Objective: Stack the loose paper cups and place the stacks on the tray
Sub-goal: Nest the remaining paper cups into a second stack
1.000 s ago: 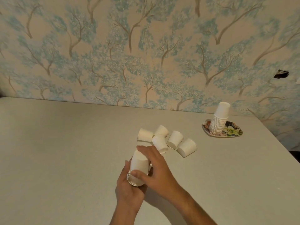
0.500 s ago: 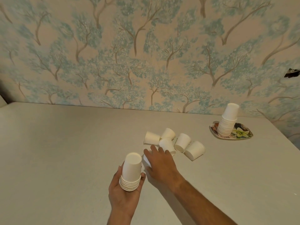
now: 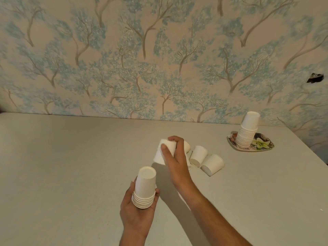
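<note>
My left hand (image 3: pixel 137 213) holds a short stack of white paper cups (image 3: pixel 144 188), bottoms up, low in the middle of the view. Just beyond it, my right hand (image 3: pixel 174 157) grips a single white cup (image 3: pixel 162 151) lifted off the table, bottom up and tilted. Behind that hand lie loose cups on their sides, among them one (image 3: pixel 198 155) and another (image 3: pixel 212 164) to its right; others are partly hidden by my fingers. At the far right a taller cup stack (image 3: pixel 247 132) stands on a small flowered tray (image 3: pixel 262 145).
The pale table (image 3: pixel 71 166) runs back to a wall papered with blue trees (image 3: pixel 159 59). The table's right edge (image 3: pixel 316 153) slants just past the tray. A dark hole (image 3: pixel 315 78) marks the wall at the upper right.
My right hand left the held stack, reached into the loose cups and picked one up. My left hand with the stack drew back toward me.
</note>
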